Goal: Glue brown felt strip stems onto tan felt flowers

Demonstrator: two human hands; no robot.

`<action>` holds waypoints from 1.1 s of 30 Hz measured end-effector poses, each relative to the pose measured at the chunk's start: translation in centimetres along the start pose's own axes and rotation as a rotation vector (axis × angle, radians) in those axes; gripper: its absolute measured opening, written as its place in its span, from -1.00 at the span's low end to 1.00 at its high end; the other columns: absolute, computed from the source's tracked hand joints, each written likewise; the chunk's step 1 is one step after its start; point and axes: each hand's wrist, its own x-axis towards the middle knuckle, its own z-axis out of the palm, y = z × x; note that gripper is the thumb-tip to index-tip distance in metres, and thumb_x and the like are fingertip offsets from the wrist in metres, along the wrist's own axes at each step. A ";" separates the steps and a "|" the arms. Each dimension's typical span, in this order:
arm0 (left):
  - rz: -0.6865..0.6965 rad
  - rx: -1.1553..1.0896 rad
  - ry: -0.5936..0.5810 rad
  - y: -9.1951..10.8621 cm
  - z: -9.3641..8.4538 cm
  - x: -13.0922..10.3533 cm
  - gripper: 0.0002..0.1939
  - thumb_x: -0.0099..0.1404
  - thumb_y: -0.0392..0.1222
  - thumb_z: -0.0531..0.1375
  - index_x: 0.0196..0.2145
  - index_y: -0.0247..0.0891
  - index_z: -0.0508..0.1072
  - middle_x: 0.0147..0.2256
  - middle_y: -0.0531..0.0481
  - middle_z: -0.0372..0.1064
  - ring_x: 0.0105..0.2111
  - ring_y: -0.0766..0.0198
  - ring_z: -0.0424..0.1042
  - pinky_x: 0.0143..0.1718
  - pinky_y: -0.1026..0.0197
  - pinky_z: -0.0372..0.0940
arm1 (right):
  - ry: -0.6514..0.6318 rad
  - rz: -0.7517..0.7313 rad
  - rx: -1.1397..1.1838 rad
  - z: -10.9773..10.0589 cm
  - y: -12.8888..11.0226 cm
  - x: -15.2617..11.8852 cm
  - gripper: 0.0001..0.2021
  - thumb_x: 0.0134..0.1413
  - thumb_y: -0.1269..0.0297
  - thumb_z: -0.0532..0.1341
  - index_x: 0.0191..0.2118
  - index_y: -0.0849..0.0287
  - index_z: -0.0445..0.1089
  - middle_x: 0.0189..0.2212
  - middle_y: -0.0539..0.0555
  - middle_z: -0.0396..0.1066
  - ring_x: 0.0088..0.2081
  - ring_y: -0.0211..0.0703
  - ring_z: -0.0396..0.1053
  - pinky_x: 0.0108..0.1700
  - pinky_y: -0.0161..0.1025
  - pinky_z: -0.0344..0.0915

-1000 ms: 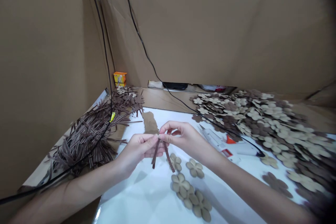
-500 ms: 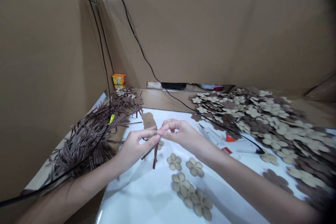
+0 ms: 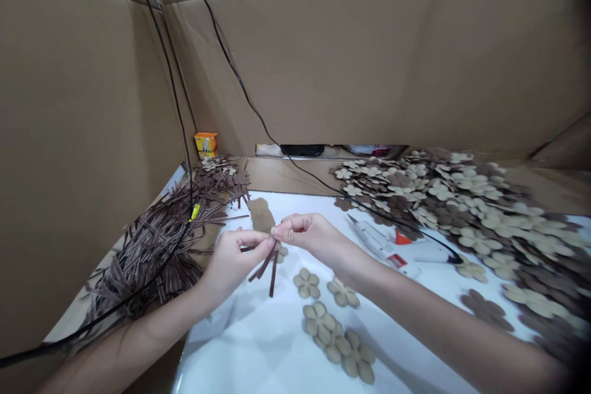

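Note:
My left hand [image 3: 240, 261] and my right hand [image 3: 314, 240] meet above the white table, fingertips pinched together. Between them they hold thin dark brown strips [image 3: 273, 274], whose ends hang down below the fingers. The upper part of the strips is hidden by my fingertips. Just behind my hands lies a torn piece of brown cardboard [image 3: 261, 215]. A small beige flower [image 3: 281, 253] shows partly under the strips. Closer to me, several beige felt-like flowers [image 3: 318, 322] rest on the table, some overlapping.
A white glue gun [image 3: 378, 240] with an orange trigger lies right of my hands. Brown strips [image 3: 152, 252] are heaped on the left, and beige and brown flowers [image 3: 475, 191] on the right. A black cable [image 3: 249, 98] crosses the cardboard wall [image 3: 323, 61]. An orange box [image 3: 205, 143] stands in the corner.
The pinched fingertips have drawn closer together, and the hanging strips have swung and fanned apart slightly. The whole view has shifted a little.

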 end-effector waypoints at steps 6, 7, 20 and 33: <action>-0.093 -0.240 -0.051 -0.2 0.3 -0.1 -0.77 0.16 -0.14 0.17 -0.42 -0.34 0.57 -0.44 -0.09 0.52 -0.37 0.19 0.45 -0.25 0.22 0.30 | -0.023 -0.051 -0.180 -1.0 -0.4 -1.0 -0.67 -0.01 0.01 0.17 -0.43 0.21 0.44 -0.48 0.02 0.42 -0.48 -0.28 0.24 -0.49 -0.35 0.06; -0.100 -0.241 -0.050 -0.2 0.3 -0.2 -0.77 0.16 -0.14 0.17 -0.41 -0.34 0.57 -0.43 -0.10 0.52 -0.37 0.19 0.45 -0.24 0.21 0.31 | -0.028 -0.067 -0.191 -1.0 -0.3 -1.0 -0.68 -0.02 0.01 0.18 -0.43 0.21 0.44 -0.46 0.04 0.44 -0.44 -0.24 0.28 -0.46 -0.34 0.10; -0.084 -0.275 -0.091 -0.5 0.9 -0.9 -0.69 0.23 -0.07 0.10 -0.39 -0.31 0.55 -0.40 -0.04 0.50 -0.31 0.19 0.43 -0.17 0.21 0.26 | -0.014 -0.126 -0.181 -1.1 0.6 -1.6 -0.74 0.00 0.11 0.18 -0.45 0.23 0.43 -0.46 0.07 0.46 -0.35 -0.17 0.39 -0.28 -0.28 0.24; -0.084 -0.057 -0.107 -0.4 0.8 -0.4 -0.70 0.17 -0.05 0.14 -0.46 -0.36 0.53 -0.44 -0.06 0.49 -0.33 0.15 0.42 -0.25 0.23 0.25 | 0.050 -0.132 -0.216 -1.4 1.0 -1.3 -0.74 -0.02 0.09 0.18 -0.46 0.21 0.40 -0.48 0.03 0.42 -0.41 -0.22 0.32 -0.38 -0.32 0.19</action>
